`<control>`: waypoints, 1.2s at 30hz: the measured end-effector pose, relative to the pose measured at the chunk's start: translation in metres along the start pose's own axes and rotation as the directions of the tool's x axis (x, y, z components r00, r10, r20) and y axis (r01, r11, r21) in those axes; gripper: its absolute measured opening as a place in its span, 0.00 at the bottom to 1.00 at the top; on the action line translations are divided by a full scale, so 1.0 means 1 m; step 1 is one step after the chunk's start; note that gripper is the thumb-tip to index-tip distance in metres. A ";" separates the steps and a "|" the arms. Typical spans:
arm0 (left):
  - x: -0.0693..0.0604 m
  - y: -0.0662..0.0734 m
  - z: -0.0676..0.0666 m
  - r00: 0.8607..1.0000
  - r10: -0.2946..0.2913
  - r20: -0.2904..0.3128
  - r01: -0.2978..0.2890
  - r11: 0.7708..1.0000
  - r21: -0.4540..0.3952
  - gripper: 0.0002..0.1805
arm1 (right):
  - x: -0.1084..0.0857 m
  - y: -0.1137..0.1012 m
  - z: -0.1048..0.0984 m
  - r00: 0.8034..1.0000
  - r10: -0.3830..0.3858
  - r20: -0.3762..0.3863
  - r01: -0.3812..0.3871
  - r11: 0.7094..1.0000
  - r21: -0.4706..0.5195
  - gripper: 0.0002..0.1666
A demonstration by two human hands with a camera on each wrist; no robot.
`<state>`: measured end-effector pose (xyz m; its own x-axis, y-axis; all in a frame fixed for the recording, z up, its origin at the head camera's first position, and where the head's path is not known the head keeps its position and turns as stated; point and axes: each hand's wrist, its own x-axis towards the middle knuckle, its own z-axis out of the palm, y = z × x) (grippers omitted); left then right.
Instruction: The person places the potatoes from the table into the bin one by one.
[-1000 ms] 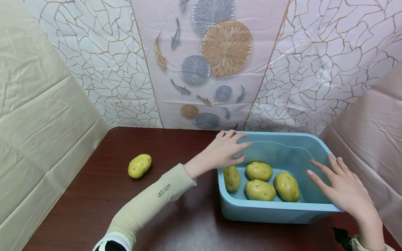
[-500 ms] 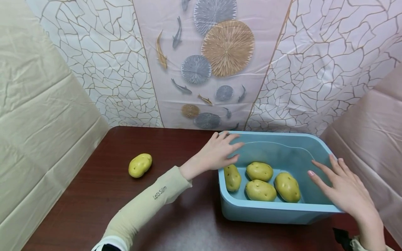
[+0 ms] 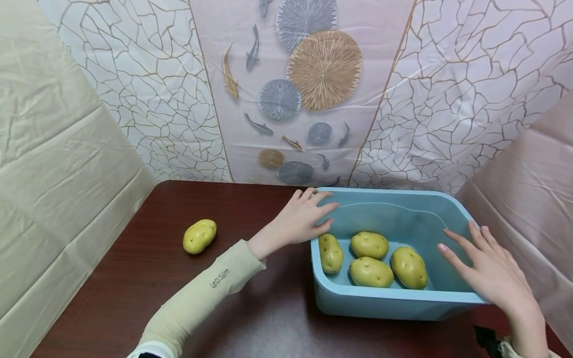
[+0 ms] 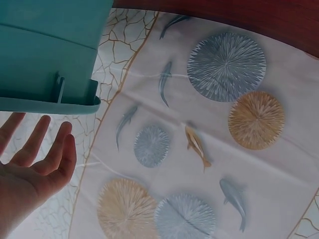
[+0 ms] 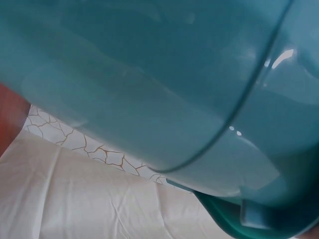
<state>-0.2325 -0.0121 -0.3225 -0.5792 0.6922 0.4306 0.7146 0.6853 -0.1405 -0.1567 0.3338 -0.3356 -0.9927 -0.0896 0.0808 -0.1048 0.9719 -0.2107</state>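
A light blue plastic tub (image 3: 380, 304) stands on the right of the table, with several yellow-green potatoes (image 3: 409, 267) on its floor. My left hand (image 3: 295, 219) is over the tub's back left corner, its fingers spread and nothing held. In the left wrist view the same hand (image 4: 37, 164) appears below the tub's rim (image 4: 50, 106), its fingertips close to it. My right hand (image 3: 494, 271) lies over the right rim with its fingers extended. A lone potato (image 3: 199, 236) lies on the table at the left.
The dark red-brown table (image 3: 134, 293) runs back to a patterned cloth backdrop (image 3: 286, 144). Pale cloth (image 3: 58, 164) hangs along the left side and pinkish cloth (image 3: 528, 189) along the right, close to the tub.
My left hand has drifted left, from over the tub's inside toward its left rim. The right hand, the tub and the potatoes have stayed put.
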 end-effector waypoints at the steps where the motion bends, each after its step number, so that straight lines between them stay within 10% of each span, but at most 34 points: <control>1: -0.001 -0.001 0.000 1.000 -0.003 -0.005 0.003 1.000 -0.004 0.19 | 0.000 0.000 0.000 1.000 -0.002 -0.002 0.002 1.000 0.001 0.39; 15: -0.018 -0.008 0.006 0.993 -0.020 -0.113 0.016 0.999 -0.041 0.18 | -0.001 0.001 0.000 1.000 -0.007 -0.012 0.007 1.000 0.004 0.38; 36: -0.052 -0.017 0.011 0.984 -0.145 -0.099 0.140 0.989 -0.056 0.21 | 0.000 0.001 0.000 1.000 -0.017 -0.012 0.017 1.000 0.001 0.38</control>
<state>-0.2189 -0.0566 -0.3526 -0.6349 0.5597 0.5326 0.6472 0.7618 -0.0289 -0.1563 0.3347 -0.3357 -0.9900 -0.1039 0.0957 -0.1221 0.9700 -0.2100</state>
